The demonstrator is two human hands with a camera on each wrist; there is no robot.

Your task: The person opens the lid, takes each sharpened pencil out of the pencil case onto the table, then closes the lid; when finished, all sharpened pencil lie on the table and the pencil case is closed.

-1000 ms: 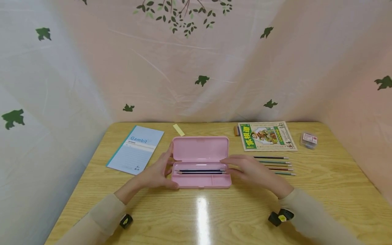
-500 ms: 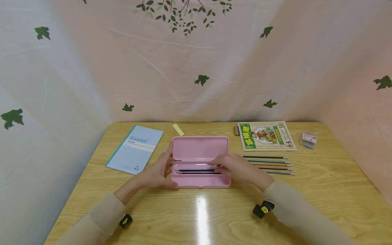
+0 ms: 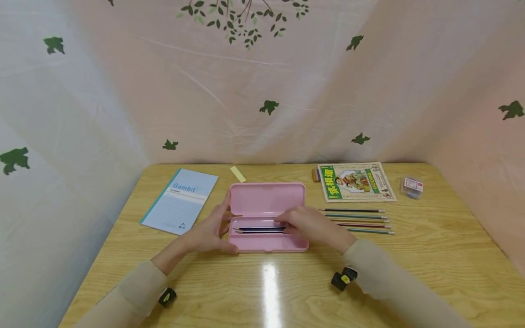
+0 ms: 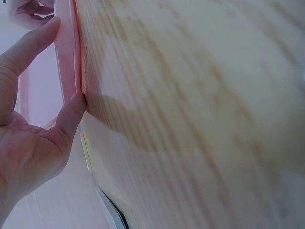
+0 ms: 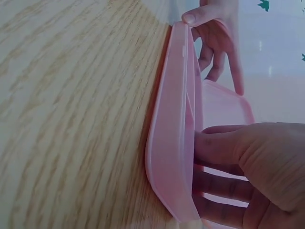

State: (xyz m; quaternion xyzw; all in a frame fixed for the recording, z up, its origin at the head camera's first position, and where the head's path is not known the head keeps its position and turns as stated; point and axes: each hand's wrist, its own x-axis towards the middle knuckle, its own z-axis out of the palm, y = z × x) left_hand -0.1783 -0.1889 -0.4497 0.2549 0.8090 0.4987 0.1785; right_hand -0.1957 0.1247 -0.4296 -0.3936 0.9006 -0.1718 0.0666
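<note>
An open pink pencil case [image 3: 267, 199] lies in the middle of the wooden table [image 3: 262, 291], lid flat behind the tray. Two dark pencils [image 3: 256, 230] lie in the tray. My left hand [image 3: 224, 224] grips the case's left end, thumb on the front edge and fingers at the back; the left wrist view shows that hand [image 4: 64, 64] on the pink edge [image 4: 66, 43]. My right hand [image 3: 288, 224] reaches into the tray's right half with fingers stretched over the pencils. The right wrist view shows those fingers [image 5: 214, 148] inside the case [image 5: 174, 119].
Several loose pencils [image 3: 357, 221] lie in a row right of the case. Behind them are a green picture book [image 3: 355, 182], a small brown eraser [image 3: 316, 175] and a little clear box [image 3: 411, 187]. A blue notebook [image 3: 180, 200] and a yellow slip [image 3: 238, 173] lie at the back left.
My right hand has slid left from the case's right end into the tray, now covering the right part of the dark pencils. The left hand and the case have stayed put.
</note>
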